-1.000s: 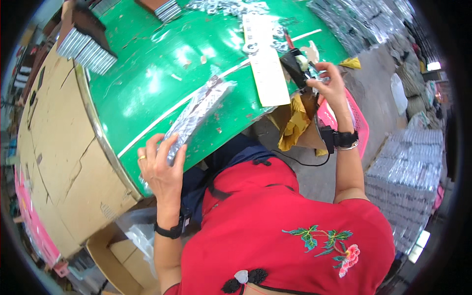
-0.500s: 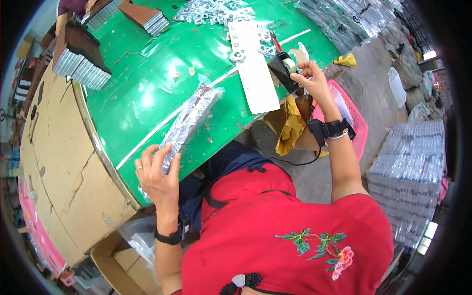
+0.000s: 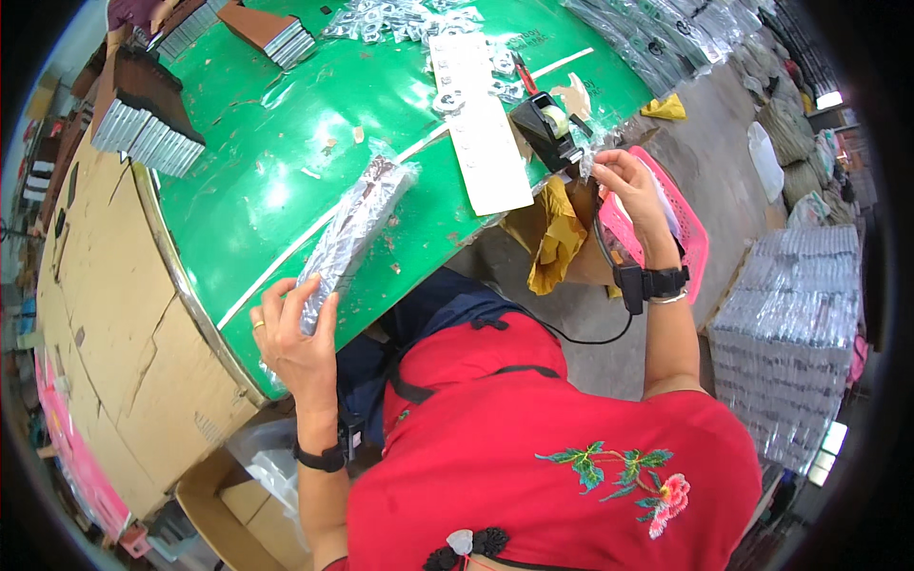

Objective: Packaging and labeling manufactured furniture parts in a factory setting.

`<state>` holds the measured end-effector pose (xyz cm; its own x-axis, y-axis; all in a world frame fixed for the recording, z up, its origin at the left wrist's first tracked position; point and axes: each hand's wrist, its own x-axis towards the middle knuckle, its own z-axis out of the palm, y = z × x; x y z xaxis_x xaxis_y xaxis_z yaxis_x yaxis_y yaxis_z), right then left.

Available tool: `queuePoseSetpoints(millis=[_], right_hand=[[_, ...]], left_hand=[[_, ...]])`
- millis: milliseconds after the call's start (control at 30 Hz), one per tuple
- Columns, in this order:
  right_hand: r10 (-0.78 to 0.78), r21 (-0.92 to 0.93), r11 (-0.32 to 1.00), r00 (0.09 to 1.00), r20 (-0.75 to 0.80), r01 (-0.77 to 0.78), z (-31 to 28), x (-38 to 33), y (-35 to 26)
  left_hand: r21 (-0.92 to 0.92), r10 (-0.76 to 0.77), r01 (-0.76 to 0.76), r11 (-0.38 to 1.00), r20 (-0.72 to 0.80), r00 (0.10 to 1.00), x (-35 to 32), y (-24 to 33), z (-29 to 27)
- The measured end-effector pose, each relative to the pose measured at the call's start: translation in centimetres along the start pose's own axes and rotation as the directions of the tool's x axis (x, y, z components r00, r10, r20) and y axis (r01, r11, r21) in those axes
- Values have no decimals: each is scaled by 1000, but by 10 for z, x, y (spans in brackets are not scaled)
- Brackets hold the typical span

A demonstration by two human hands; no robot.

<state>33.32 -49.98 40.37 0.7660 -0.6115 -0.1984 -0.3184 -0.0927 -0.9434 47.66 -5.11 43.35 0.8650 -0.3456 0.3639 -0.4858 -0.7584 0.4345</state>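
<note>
On the green table lies a long dark bundle wrapped in clear plastic (image 3: 350, 233). My left hand (image 3: 297, 338) grips its near end, thumb on one side and fingers on the other. Out to the right, my right hand (image 3: 636, 195) pinches a short end of clear tape (image 3: 587, 160) with thumb and fingertips. That tape comes from the front of a black tape dispenser (image 3: 541, 133), which stands at the table's right edge with a pale roll in it.
A white card sheet (image 3: 487, 152) lies left of the dispenser. Stacks of brown-covered pieces (image 3: 148, 114) and small bagged parts (image 3: 395, 21) are farther back. A pink basket (image 3: 690, 219) and yellow paper (image 3: 557, 238) sit off the right edge; cardboard (image 3: 124, 333) is at left.
My right hand has moved from above the tape roll to the dispenser's front end, drawing tape out toward the right. My left hand keeps holding the bundle.
</note>
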Motion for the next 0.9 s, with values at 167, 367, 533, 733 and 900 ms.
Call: queuePoseSetpoints(millis=[167, 367, 533, 733, 900], right_hand=[[-48, 99, 994, 998, -44, 53, 15, 7, 29], [-226, 18, 973, 964, -141, 231, 27, 30, 52], [-346, -687, 716, 917, -196, 124, 17, 21, 45], [-253, 46, 967, 935, 250, 250, 125, -29, -35], [-335, 247, 939, 797, 502, 239, 240, -62, -73]], left_hand=[[-8, 34, -34, 999, 5, 999, 1, -2, 2], [-7, 8, -8, 1000, -3, 1000, -3, -2, -1], [38, 7, -6, 999, -28, 1000, -8, -1, 0], [152, 40, -29, 988, -66, 997, -15, 8, 8], [216, 87, -61, 974, -109, 990, -25, 16, 16]])
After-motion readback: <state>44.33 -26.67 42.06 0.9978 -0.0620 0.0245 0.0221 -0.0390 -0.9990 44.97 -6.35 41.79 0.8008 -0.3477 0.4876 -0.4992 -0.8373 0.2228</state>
